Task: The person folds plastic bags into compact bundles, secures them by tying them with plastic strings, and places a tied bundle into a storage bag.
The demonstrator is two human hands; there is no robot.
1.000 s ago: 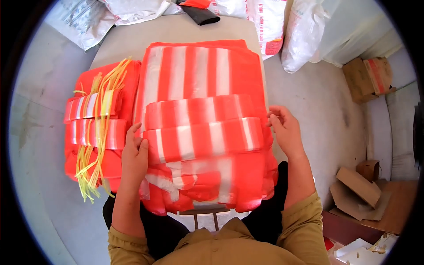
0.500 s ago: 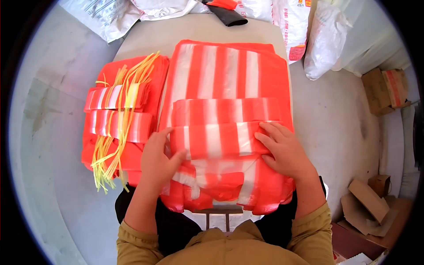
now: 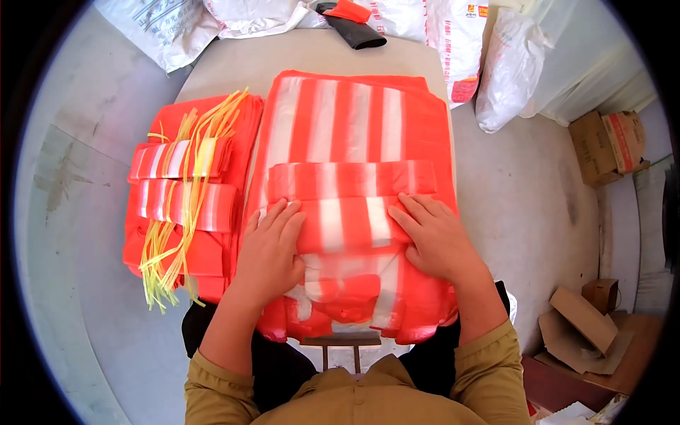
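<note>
A stack of red plastic bags with white stripes (image 3: 322,117) lies in front of me, its near end crumpled. Across it runs a folded striped band of the same bags (image 3: 343,223). My left hand (image 3: 273,248) rests flat on the left end of this fold, fingers stretched out. On the right end lies my right hand (image 3: 433,237), fingers extended and the thumb below. Neither hand grips anything visible. To the left, a smaller red stack (image 3: 180,273) carries two folded striped bundles (image 3: 202,202) and loose yellow strips (image 3: 191,166).
Both stacks sit on a beige surface (image 3: 283,53). Printed white sacks (image 3: 457,49) stand along its far edge, with a dark tube-like piece (image 3: 358,34) near them. A white bag (image 3: 513,71) and cardboard boxes (image 3: 598,145) are to the right. An opened carton (image 3: 581,329) lies lower right.
My left hand has moved from the fold's left edge onto its top, fingers now laid flat. My right hand stays on the right end. The view has shifted slightly.
</note>
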